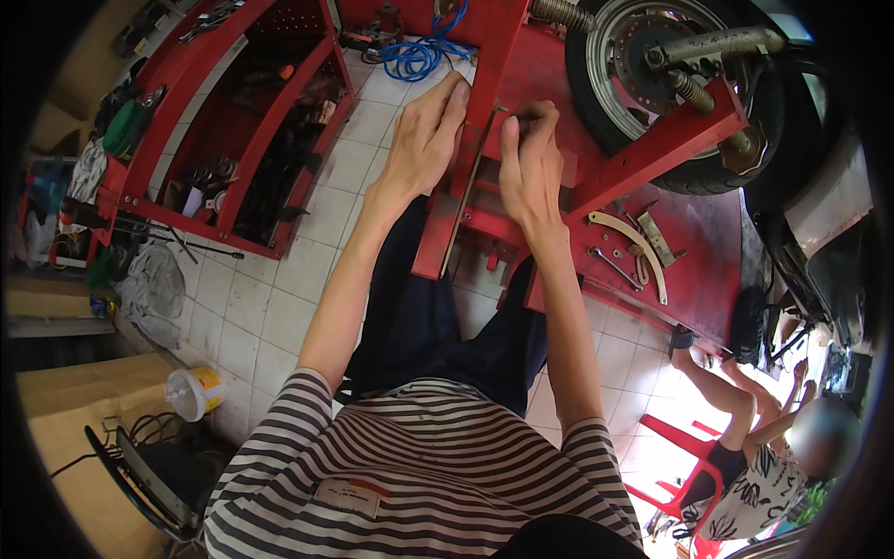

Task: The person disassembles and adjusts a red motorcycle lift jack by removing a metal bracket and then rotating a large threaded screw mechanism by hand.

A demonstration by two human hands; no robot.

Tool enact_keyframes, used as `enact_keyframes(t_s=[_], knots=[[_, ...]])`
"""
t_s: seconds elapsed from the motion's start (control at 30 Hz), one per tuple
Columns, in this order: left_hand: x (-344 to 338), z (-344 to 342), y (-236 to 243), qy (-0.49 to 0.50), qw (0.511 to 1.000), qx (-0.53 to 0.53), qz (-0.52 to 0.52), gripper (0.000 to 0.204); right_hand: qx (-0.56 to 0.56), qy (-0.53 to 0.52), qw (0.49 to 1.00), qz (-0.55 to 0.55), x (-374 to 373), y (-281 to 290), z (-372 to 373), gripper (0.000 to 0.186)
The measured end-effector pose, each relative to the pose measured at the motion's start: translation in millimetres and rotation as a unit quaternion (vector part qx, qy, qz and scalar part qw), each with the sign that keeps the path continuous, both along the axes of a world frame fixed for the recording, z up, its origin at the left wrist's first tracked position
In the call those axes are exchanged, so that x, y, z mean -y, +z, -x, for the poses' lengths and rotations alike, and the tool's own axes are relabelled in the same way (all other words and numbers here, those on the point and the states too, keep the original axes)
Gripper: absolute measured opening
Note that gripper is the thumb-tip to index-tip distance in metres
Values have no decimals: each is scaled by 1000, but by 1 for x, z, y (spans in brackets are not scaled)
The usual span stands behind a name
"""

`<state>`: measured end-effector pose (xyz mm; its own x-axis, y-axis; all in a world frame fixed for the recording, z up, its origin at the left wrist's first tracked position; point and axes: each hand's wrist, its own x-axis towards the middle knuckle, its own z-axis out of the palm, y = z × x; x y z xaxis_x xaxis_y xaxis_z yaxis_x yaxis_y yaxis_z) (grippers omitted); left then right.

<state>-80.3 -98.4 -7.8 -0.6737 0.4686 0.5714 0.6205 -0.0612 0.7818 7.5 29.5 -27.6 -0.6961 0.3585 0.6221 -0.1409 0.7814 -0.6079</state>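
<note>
Red bar (444,210): painted metal. Tyre (591,102): matt rubber. Floor tiles (289,279): smooth, faintly glossy. Bucket (196,393): probably plastic.

Dk grey/white tee (428,466) w/ horiz. stripes, kinda loose on the bod. Short sleeves (307,393), same pattern, forearms (346,278) bare past those. Sm. pale patch (340,501) on the L chest w/ an orange bit, fwiw. Pants (400,321) r v. dark, navy-ish imo.

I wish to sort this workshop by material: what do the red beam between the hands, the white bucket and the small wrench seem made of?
Red beam: probably painted steel, semi-gloss, with worn patches. White bucket: likely smooth plastic, thin rim. Small wrench: apparently bare steel, silvery; exact alloy unclear.
</note>
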Motion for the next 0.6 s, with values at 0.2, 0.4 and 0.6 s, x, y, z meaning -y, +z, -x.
enact_keyframes(t_s=[0.2,0.4,0.6], knots=[[-7,9,-3,-28,997,-36,-60,26,27,-19,997,-64,5,6,6,33],[-2,3,0,-19,999,-9,-25,23,28,-61,994,-91,10,5,9,30],[-5,-2,1,10,997,-48,-53,24,38,-65,992,-100,11,-1,9,26]])
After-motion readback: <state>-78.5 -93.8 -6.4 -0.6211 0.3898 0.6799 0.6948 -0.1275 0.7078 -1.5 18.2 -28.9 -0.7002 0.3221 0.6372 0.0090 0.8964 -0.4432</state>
